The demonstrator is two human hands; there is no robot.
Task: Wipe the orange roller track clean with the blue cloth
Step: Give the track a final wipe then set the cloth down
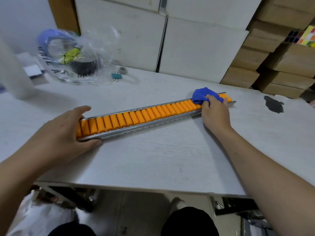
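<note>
The orange roller track (146, 114), a long metal rail filled with orange rollers, lies slantwise across the white table (153, 160), its left end nearer me and its right end farther away. My left hand (64, 132) clasps the rail's near left end, thumb on the front edge and fingers over the back edge. My right hand (214, 111) presses a bunched blue cloth (202, 95) onto the rollers close to the far right end. A few rollers show beyond the cloth.
A clear plastic bag (73, 57) with tape rolls sits at the back left, a teal binder clip (116, 76) beside it. White boxes (196, 51) and stacked cardboard cartons (272, 57) line the back. A dark stain (273, 104) marks the table at right.
</note>
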